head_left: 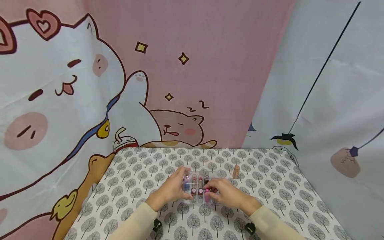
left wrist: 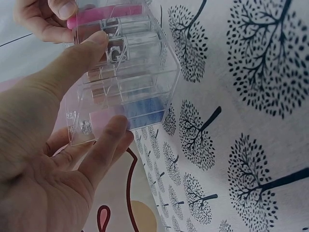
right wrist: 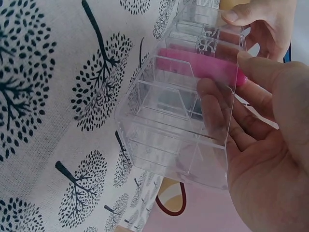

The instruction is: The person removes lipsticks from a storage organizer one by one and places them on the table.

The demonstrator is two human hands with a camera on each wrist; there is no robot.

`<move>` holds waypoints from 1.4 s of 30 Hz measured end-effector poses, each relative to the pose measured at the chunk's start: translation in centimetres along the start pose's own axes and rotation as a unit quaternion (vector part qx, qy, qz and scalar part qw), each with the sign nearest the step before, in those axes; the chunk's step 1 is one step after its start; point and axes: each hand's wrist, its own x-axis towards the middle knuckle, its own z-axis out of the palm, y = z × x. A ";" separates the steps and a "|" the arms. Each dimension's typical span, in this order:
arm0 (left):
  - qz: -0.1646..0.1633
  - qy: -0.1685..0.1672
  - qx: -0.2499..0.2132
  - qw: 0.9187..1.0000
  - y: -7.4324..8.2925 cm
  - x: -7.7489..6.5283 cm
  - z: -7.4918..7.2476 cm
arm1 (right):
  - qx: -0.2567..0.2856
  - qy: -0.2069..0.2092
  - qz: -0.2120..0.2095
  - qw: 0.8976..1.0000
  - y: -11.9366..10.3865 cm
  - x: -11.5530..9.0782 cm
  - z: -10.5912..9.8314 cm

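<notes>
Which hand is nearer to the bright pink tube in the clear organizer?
Right. The right hand pinches the pink tube near its upper end; the left hand grips the clear organizer at its left side, farther away.

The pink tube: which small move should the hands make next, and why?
I would probably loosen the right hand from the pink tube and let it stand. The tube is inside a compartment of the clear box, its lower end apparently near the floor, and the left hand holds the box, so it should not tip.
</notes>
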 end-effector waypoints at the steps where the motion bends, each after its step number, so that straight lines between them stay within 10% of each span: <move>1: -0.001 0.000 -0.001 1.000 0.0 0.0 0.0 | -0.004 0.000 -0.001 1.000 0.0 0.0 0.0; 42: -0.002 0.000 -0.002 1.000 -0.3 -0.1 0.2 | 0.011 0.060 -0.019 0.998 -0.9 -0.6 -2.2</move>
